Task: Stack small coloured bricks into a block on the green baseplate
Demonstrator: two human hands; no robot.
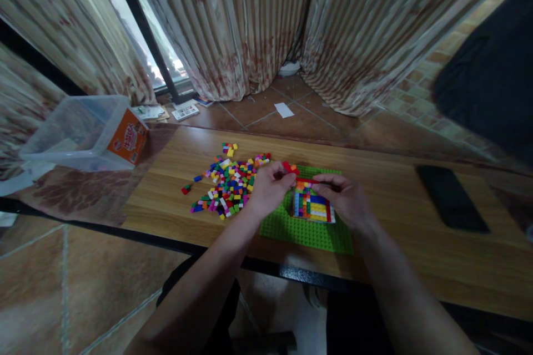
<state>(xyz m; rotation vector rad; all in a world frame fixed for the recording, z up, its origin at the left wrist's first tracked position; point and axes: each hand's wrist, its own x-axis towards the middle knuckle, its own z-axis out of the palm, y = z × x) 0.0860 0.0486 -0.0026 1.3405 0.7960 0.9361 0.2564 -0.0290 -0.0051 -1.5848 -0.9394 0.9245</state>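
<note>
A green studded baseplate (pixel 306 233) lies on the wooden table (pixel 395 222). On it stands a square brick build (pixel 311 205) with red walls and coloured rows inside. My left hand (pixel 268 188) is closed in a pinch on a small red brick (pixel 290 168) just above the build's far left corner. Resting on the build's far right edge, my right hand (pixel 347 199) has its fingers curled on the red top wall (pixel 308 180). A pile of small loose bricks (pixel 229 183) in many colours lies just left of my left hand.
A clear plastic tub (pixel 79 130) with an orange label sits at the table's left end. A black phone (pixel 452 197) lies flat on the right. Curtains (pixel 250 22) hang behind, over a tiled floor with papers (pixel 185 112). A dark shape (pixel 495 72) fills the upper right.
</note>
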